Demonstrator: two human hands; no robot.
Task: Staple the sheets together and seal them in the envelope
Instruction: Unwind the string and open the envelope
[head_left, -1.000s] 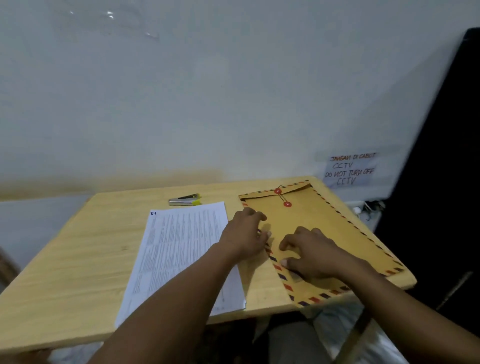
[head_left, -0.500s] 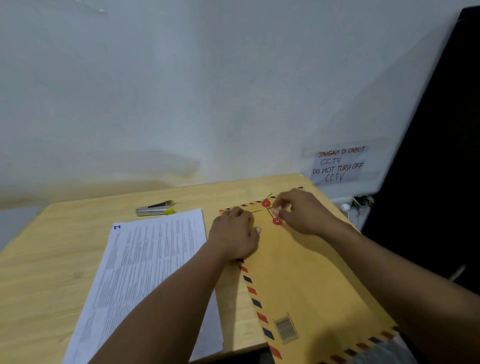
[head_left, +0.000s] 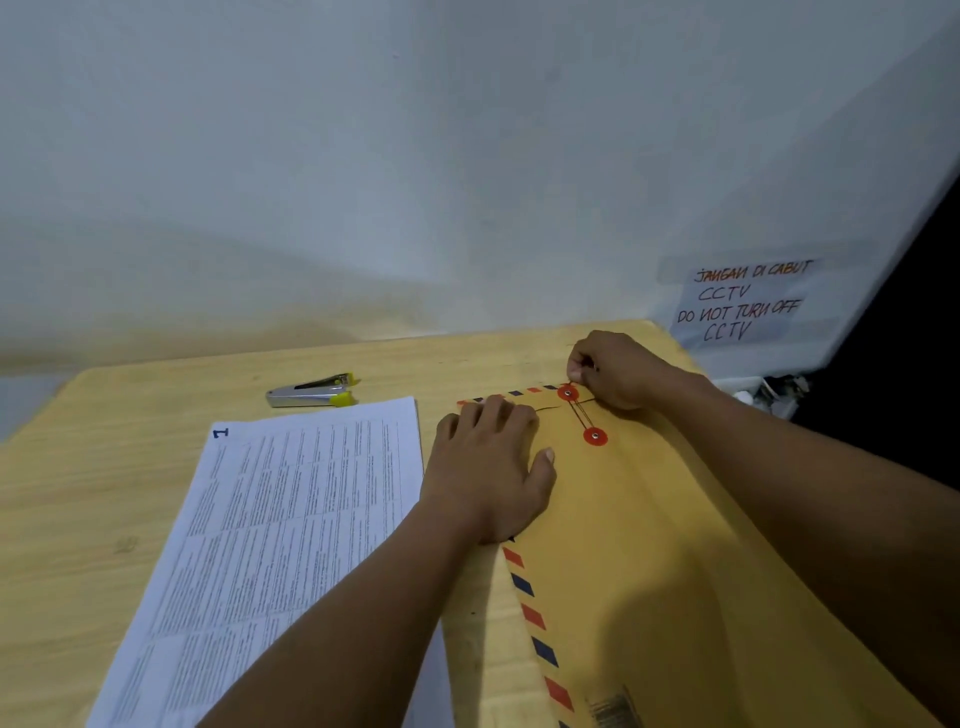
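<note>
The brown envelope (head_left: 649, 545), edged in red and blue stripes, lies along the bench's (head_left: 104, 493) right edge. The left hand (head_left: 488, 467) presses it flat, fingers spread; the right hand (head_left: 618, 369) pinches its closure string (head_left: 581, 413) by the far red disc.

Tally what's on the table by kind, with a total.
Stapler: 1
Printed sheets, stack: 1
Envelope: 1
Red string discs on the envelope: 2
Hands: 2, left hand, right hand
Total: 7
</note>
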